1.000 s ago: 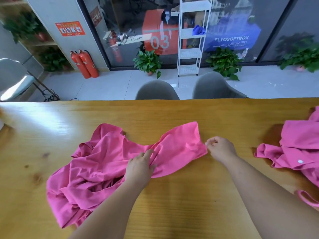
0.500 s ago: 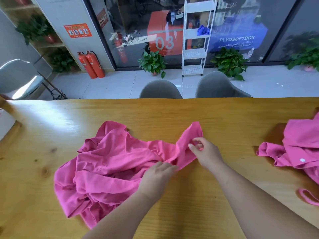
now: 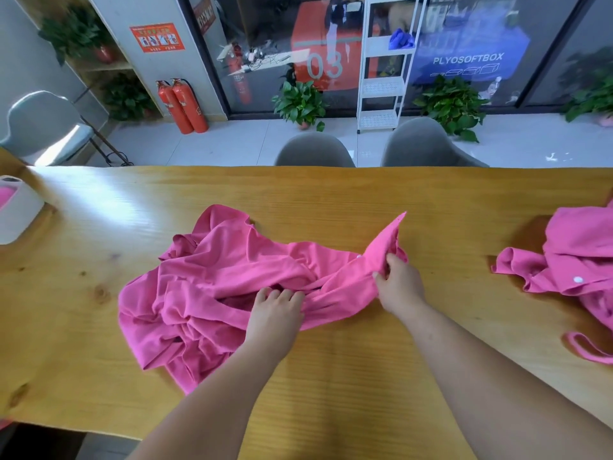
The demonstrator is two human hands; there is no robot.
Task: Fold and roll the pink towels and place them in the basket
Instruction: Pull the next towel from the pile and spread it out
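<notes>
Gripping one end of a crumpled pink towel (image 3: 232, 287), a person works at a wooden worktop (image 3: 331, 194), seen from a head-worn camera looking down at both bare forearms. The right hand (image 3: 398, 287) has its fingers (image 3: 391, 260) and thumb curled round the towel's right end, bunching the cloth so that a corner stands up and points toward the far side. The left hand (image 3: 275, 313) rests on the middle of the same towel, fingers reaching forward to a dark crease; whether they pinch the cloth or only press on it cannot be told. This towel lies in the middle of the worktop, spreading leftward in loose, rumpled folds with no flat edge or neat fold yet visible. A second pink towel (image 3: 570, 260) sits in an untidy heap at the right edge, well apart and untouched. At the far left edge is a white container (image 3: 20, 217), probably the basket, with something pink showing inside. Judging from this, the task is at an early stage for these two towels: the one in hand is only being straightened out, with folding, rolling and placing all left to do.
</notes>
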